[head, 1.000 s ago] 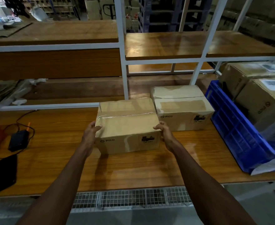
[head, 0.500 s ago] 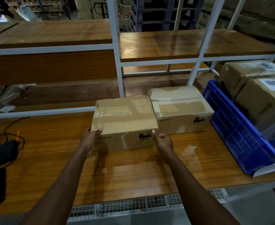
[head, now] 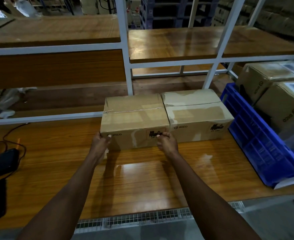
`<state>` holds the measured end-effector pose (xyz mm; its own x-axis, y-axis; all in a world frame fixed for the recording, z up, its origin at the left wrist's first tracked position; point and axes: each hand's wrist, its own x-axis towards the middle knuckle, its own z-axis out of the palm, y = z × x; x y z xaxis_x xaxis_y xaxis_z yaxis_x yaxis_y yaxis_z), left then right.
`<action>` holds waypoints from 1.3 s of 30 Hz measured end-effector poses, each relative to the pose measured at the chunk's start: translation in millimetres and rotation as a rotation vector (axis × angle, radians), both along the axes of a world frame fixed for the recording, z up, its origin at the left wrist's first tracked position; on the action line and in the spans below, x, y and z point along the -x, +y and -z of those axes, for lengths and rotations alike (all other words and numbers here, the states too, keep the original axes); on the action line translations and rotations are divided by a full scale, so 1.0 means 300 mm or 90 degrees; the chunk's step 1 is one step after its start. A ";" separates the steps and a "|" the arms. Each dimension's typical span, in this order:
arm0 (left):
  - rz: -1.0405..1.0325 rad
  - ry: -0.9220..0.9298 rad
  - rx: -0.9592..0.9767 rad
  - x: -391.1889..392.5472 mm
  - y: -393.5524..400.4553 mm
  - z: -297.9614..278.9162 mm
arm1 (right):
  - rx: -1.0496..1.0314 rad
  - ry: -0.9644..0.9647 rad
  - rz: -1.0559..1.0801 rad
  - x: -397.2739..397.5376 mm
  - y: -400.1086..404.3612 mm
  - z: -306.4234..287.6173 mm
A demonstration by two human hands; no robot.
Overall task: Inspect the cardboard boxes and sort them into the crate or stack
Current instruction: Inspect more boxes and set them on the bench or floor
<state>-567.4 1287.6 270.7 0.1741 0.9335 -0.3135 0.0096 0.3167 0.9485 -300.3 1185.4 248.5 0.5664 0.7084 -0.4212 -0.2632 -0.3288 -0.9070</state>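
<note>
Workbench [head: 142, 179], both hands on box [head: 134, 116]

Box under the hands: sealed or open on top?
Sealed. The box has both top flaps lying flat, with clear tape along the seam. Both hands touch its front face only.

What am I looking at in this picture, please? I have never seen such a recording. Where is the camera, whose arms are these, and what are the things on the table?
There is no machine here. A person wears a wide-angle camera on the head, so you look forward and down along their two bare arms.

The left hand and the right hand press against the front of a taped cardboard box printed PICO. It stands on the wooden table, side by side with a second PICO box, with no gap showing between them.

At the right, a blue plastic crate holds more boxes with white labels. At the left lie a small black device with cables and a flat black object, partly out of view. White-framed shelves stand behind.
</note>
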 end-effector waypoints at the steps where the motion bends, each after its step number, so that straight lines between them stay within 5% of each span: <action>1: 0.000 0.004 0.000 -0.003 0.012 0.008 | -0.007 0.008 -0.010 0.002 -0.001 -0.007; 33: -0.003 0.032 -0.013 -0.063 0.009 0.016 | 0.009 -0.008 -0.148 -0.033 -0.061 -0.053; 39: -0.102 0.074 -0.027 -0.089 -0.061 0.001 | -0.004 -0.031 -0.141 -0.043 -0.120 -0.074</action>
